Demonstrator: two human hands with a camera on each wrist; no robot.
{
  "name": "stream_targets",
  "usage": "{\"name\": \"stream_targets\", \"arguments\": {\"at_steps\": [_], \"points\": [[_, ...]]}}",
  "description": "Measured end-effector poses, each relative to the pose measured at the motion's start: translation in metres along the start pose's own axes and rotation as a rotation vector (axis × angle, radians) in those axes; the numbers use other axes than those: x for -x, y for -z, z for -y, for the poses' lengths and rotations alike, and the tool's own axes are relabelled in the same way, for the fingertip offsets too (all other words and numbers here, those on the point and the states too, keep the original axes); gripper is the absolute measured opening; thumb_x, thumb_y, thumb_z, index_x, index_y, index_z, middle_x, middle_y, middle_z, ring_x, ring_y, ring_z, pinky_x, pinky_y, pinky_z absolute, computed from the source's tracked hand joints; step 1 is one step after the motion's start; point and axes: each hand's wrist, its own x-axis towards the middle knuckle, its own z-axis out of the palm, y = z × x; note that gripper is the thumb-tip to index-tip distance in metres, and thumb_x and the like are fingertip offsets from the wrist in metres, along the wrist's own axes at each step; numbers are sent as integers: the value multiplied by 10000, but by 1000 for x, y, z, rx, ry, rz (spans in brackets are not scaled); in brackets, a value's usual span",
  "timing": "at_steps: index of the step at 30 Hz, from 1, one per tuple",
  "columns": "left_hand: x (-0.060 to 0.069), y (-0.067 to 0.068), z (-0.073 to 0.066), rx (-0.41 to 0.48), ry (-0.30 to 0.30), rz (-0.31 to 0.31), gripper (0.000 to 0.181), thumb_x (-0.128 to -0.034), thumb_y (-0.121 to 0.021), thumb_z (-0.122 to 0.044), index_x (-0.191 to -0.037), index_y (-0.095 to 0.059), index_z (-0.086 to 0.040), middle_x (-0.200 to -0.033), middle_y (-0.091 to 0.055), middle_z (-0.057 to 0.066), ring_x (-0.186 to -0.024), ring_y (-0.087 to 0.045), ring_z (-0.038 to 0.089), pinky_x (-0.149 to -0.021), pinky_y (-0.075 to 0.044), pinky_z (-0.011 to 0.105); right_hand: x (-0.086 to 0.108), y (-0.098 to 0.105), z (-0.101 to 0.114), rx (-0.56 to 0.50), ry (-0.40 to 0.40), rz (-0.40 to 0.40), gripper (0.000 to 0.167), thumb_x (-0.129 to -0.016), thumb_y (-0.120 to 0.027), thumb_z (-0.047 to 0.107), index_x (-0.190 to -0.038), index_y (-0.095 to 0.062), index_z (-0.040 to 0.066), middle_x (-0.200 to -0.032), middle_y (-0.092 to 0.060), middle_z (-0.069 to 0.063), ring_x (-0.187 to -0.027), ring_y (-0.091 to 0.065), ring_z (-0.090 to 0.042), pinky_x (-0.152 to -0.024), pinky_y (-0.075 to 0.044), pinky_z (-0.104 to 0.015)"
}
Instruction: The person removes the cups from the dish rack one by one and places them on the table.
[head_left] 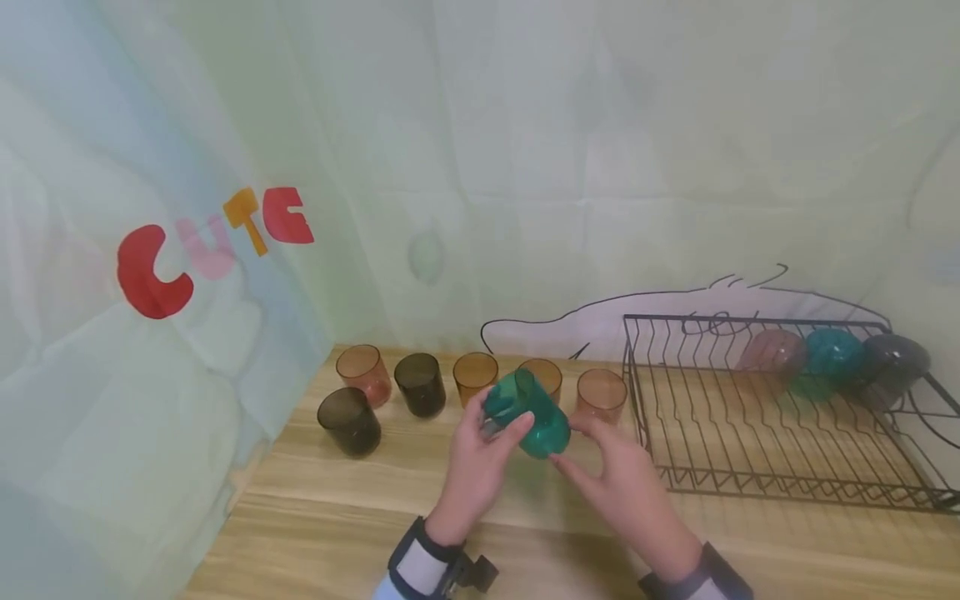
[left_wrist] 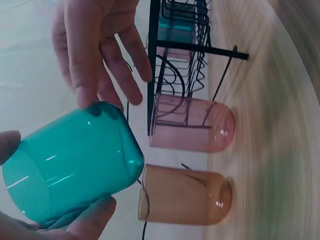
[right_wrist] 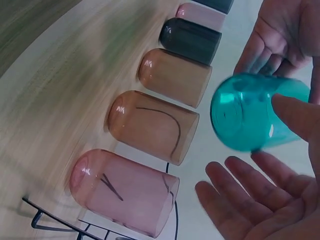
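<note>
A see-through teal cup (head_left: 546,432) is held tilted in the air above the table, its base toward the right. My left hand (head_left: 478,467) grips it round the side, thumb in front. With thumb and a finger, my right hand (head_left: 637,482) pinches the base end; its other fingers stand spread apart in the right wrist view. Behind the teal cup are an amber cup (head_left: 474,375), another amber cup (head_left: 553,379) and a pink cup (head_left: 602,396), all upright. The teal cup partly hides the second amber one in the head view.
A black wire rack (head_left: 757,319) stands on the right, with a pink cup (head_left: 776,352), a teal cup (head_left: 834,354) and a dark cup (head_left: 894,358) in its far right. At left stand another pink cup (head_left: 363,375) and two dark cups. A cloth backdrop hangs behind the wooden table (head_left: 337,517).
</note>
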Motion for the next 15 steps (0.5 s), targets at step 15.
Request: {"name": "stream_targets", "arguments": {"at_steps": [15], "points": [[4, 62, 39, -252, 52, -277, 717, -765, -724, -466, -1333, -393, -180, -1292, -542, 79, -1199, -538, 297, -986, -462, 488, 0, 14, -20, 99, 105, -67, 437, -777, -748, 342, -1157, -616, 173, -1111, -666, 22, -1006, -624, -122, -877, -536, -339]]}}
